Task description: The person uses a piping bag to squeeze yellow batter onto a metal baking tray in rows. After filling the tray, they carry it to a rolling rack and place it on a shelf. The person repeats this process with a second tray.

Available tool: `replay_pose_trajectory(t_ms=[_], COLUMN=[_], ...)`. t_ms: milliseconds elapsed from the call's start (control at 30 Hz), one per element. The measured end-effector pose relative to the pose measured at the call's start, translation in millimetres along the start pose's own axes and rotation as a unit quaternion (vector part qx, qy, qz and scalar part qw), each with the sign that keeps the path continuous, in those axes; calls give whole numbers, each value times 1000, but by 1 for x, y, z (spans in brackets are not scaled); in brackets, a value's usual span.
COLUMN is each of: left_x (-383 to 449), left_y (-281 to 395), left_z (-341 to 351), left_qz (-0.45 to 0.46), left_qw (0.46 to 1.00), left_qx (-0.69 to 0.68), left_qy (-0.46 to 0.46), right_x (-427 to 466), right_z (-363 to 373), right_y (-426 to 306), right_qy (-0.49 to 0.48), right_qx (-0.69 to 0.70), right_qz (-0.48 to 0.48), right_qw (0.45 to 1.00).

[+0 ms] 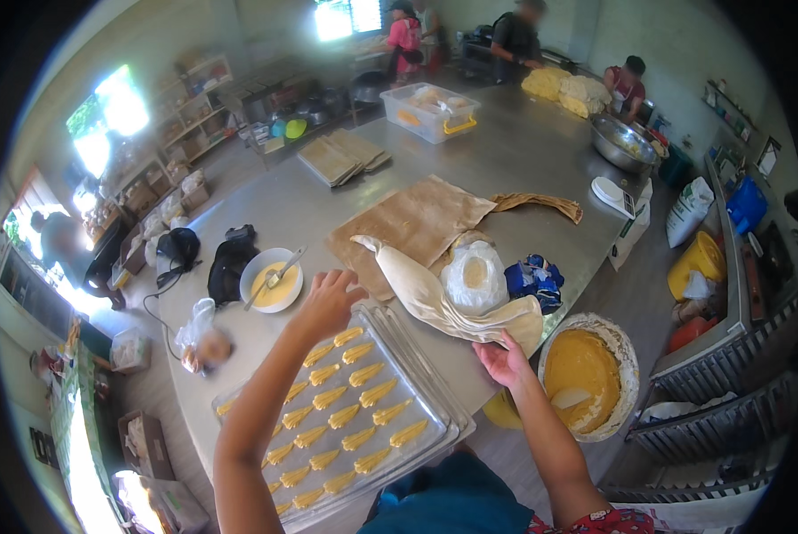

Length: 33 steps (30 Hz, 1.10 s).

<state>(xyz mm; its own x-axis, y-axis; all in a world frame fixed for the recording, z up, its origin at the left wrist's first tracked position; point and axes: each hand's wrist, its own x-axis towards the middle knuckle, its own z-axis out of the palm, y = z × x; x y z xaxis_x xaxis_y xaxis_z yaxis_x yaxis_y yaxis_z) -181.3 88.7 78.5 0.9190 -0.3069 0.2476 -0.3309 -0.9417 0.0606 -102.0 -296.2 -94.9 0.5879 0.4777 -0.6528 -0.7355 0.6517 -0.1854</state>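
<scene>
My left hand (329, 297) hovers over the far left corner of a metal baking tray (432, 414), fingers apart and nothing in them. Rows of piped yellow dough pieces (343, 416) cover the tray, which sits on other trays. To the right, my right hand (508, 360) is palm up at the wide, folded end of a cream cloth piping bag (426, 287). Its fingertips meet the cloth edge; whether they grip it is unclear. The bag lies on the table, its narrow end pointing away to the left. Beside my right forearm stands a bucket of yellow batter (582, 374) with a pale scraper (570, 398).
On the steel table (539, 160) are a bowl of yellow liquid (271, 280), brown paper (406, 223), a plastic-wrapped bundle (472, 277), a blue packet (534, 284), a scale (614, 196) and a clear bin (430, 112). Several people work farther off, near large dough mounds (566, 92).
</scene>
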Motion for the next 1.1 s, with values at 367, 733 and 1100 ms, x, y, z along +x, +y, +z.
replay_pose_trajectory(t_ms=[367, 733, 1100], left_x=[-104, -104, -168], left_y=[112, 236, 250], left_z=[-41, 2, -13], left_qz=[-196, -255, -446], left_qw=[977, 948, 874], left_qx=[-60, -175, -113], left_qy=[64, 74, 157], right_x=[-5, 129, 123], right_z=[91, 146, 144], right_y=[-66, -80, -98], right_qy=[-150, -54, -91], right_qx=[-565, -905, -886], right_qz=[-218, -370, -370], right_qw=[781, 203, 264])
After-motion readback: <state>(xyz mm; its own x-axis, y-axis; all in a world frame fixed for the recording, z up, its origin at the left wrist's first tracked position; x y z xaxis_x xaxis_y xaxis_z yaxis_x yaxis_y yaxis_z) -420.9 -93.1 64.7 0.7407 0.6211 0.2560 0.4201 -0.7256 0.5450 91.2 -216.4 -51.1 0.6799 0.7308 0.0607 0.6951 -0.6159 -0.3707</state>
